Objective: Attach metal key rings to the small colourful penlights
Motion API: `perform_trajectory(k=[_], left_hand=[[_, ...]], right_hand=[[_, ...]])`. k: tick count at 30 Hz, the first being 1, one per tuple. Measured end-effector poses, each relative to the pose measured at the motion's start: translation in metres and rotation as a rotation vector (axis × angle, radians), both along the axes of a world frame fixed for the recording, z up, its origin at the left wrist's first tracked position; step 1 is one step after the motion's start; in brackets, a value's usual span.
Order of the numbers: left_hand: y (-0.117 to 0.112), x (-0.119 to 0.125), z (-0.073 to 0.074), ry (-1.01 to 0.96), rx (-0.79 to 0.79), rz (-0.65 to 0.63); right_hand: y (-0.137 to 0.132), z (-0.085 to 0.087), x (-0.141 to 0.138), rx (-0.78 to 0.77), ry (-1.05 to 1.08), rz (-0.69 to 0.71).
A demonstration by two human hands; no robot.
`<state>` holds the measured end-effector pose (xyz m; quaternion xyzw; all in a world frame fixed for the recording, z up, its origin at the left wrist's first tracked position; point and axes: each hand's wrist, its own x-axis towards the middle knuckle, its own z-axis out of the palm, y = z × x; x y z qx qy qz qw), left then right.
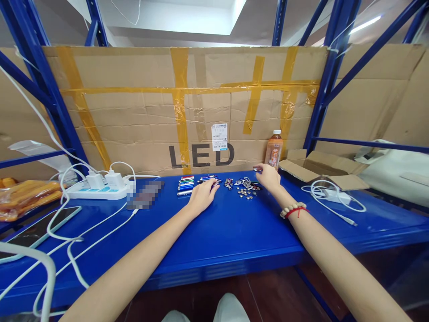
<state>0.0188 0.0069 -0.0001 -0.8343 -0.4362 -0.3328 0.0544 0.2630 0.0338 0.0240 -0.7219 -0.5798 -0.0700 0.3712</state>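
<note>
My left hand rests on the blue shelf with thumb and fingers drawn together over a small dark item too small to name. Just left of it lies a row of slim coloured tubes, like pens or small torches. My right hand is at the back, its fingertips pinched around a small pale thing I cannot make out. Between the hands lie small metal clasps, a heap of silvery chain-like parts and several round metal pieces. More blue parts lie behind my left fingers.
A drink bottle stands behind my right hand, with an open cardboard box and a coiled white cable to the right. On the left are a power strip, trailing cables and a phone. Taped cardboard backs the shelf.
</note>
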Motion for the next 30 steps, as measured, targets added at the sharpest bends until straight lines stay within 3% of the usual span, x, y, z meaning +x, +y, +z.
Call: perform_trajectory(k=[4, 11, 17, 25, 30], left_hand=[[0.0, 0.0, 0.001, 0.001, 0.002, -0.007], [-0.001, 0.0, 0.001, 0.0, -0.006, -0.001], [-0.003, 0.0, 0.002, 0.006, -0.023, 0.008], [-0.001, 0.0, 0.001, -0.001, -0.027, 0.004], [-0.002, 0.0, 0.002, 0.001, -0.031, 0.003]], right_hand=[[-0.002, -0.002, -0.001, -0.239, -0.114, -0.001], [0.0, -0.004, -0.008, -0.423, -0.266, 0.154], [0.0, -0.006, -0.009, -0.382, -0.239, 0.165], [0.006, -0.011, -0.005, -0.175, -0.143, 0.18], [0.009, -0.014, -0.003, -0.215, -0.143, 0.163]])
